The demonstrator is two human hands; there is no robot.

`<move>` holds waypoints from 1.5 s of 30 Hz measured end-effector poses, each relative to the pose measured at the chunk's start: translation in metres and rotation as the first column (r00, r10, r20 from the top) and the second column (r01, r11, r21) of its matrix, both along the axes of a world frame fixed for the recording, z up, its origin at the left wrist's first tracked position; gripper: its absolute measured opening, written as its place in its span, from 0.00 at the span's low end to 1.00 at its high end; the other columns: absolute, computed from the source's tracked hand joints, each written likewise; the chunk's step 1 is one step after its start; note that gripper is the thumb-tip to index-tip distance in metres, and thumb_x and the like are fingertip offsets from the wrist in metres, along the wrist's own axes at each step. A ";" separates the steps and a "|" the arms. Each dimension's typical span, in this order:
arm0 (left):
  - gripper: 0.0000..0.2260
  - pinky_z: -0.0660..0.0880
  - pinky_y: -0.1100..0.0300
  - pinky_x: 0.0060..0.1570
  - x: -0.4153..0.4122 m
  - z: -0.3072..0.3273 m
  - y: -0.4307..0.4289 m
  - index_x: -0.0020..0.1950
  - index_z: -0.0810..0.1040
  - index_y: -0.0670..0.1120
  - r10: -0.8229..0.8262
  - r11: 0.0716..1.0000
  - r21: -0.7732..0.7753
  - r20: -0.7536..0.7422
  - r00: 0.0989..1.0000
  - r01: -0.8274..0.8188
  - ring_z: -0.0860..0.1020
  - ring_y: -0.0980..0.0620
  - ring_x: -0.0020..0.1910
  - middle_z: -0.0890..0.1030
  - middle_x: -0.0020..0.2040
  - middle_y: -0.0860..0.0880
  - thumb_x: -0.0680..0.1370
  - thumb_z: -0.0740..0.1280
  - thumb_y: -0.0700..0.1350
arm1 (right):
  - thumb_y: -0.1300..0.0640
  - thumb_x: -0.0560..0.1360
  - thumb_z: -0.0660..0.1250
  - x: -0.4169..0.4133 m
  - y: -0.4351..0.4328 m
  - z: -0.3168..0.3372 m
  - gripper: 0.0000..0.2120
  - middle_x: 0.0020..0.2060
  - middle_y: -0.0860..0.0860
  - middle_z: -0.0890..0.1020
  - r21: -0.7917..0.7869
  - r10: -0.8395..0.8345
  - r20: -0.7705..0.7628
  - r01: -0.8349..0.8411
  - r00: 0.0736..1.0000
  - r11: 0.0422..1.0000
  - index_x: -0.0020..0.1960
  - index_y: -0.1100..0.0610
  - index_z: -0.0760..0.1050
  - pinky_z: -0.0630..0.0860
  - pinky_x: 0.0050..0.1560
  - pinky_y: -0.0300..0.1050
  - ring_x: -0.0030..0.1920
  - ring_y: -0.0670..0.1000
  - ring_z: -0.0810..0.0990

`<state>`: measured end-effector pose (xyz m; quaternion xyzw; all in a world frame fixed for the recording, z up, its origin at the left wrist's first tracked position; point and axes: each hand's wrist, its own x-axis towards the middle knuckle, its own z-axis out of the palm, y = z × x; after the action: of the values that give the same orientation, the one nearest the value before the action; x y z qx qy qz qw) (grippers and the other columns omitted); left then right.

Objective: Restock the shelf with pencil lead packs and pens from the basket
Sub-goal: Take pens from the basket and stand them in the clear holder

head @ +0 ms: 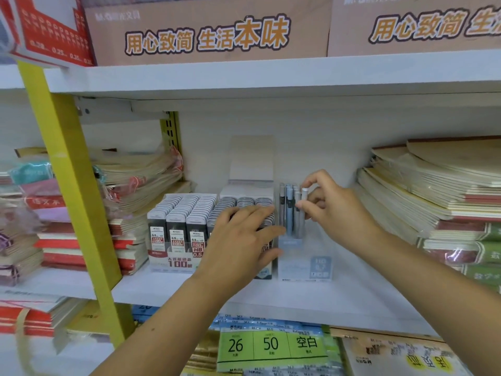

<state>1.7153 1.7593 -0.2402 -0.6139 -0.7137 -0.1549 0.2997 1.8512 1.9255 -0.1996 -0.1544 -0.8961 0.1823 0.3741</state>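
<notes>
At nine o'clock of the view a yellow post [67, 169] stands slanted in front of the shelf [352, 294]. It covers a part of the left notebook stacks [141, 183], which lie in plastic wraps on both sides of it. Just right of these stacks, at about eight o'clock from the centre, an open display box [176, 256] stands on the shelf, full with three rows of pencil lead packs [177, 213] marked 0.5 HB. A second box [252, 189] of the same kind stands against its three o'clock side. The left hand [241, 240] lies flat over the packs of this second box, the fingers straight and spread, gripping nothing, and it hides most of the front of that box. Its thumb points toward three o'clock, near a pale blue stand [306, 264]. In this stand grey and blue pens [288, 210] are upright, close together at the back. The right hand [336, 213] comes in from five o'clock and pinches one white pen [304, 196] between thumb and fingertips, just beside the right edge of the group. At three o'clock the right notebook stacks [433, 202] are piled high, apart from the stand. At twelve o'clock brown cartons [206, 31] with orange characters sit on the upper board. At six o'clock, below the shelf, a green label [271, 346] shows 26 and 50.
</notes>
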 end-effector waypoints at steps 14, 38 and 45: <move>0.12 0.65 0.66 0.65 0.037 -0.110 -0.076 0.58 0.82 0.46 -0.198 0.870 0.493 0.316 0.928 0.018 0.76 0.51 0.58 0.82 0.57 0.49 0.79 0.65 0.47 | 0.46 0.78 0.59 0.060 -0.093 -0.084 0.07 0.40 0.44 0.79 -0.221 0.039 -0.349 -0.122 0.936 0.967 0.54 0.34 0.70 0.75 0.38 0.38 0.39 0.48 0.79; 0.25 0.75 0.41 0.63 0.083 -0.537 -0.185 0.73 0.70 0.43 0.668 0.695 -0.705 0.706 -0.237 -0.140 0.80 0.38 0.59 0.79 0.64 0.42 0.77 0.72 0.43 | 0.43 0.60 0.81 0.084 -0.217 -0.592 0.42 0.64 0.54 0.73 -0.475 0.106 0.843 0.638 0.527 0.606 0.67 0.55 0.66 0.72 0.64 0.51 0.64 0.55 0.72; 0.23 0.76 0.45 0.63 0.084 -0.554 -0.171 0.67 0.75 0.43 0.692 0.636 -0.737 0.676 -0.252 -0.230 0.79 0.43 0.61 0.81 0.62 0.44 0.75 0.75 0.48 | 0.44 0.67 0.76 0.076 -0.209 -0.607 0.30 0.61 0.54 0.72 -0.459 0.144 0.865 0.641 0.481 0.615 0.63 0.55 0.69 0.73 0.59 0.49 0.60 0.55 0.73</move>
<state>1.7993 1.5879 -0.7939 -0.0250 -0.8923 -0.2756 -0.3568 1.9271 1.7164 -0.8065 -0.5040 -0.7603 0.3673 -0.1817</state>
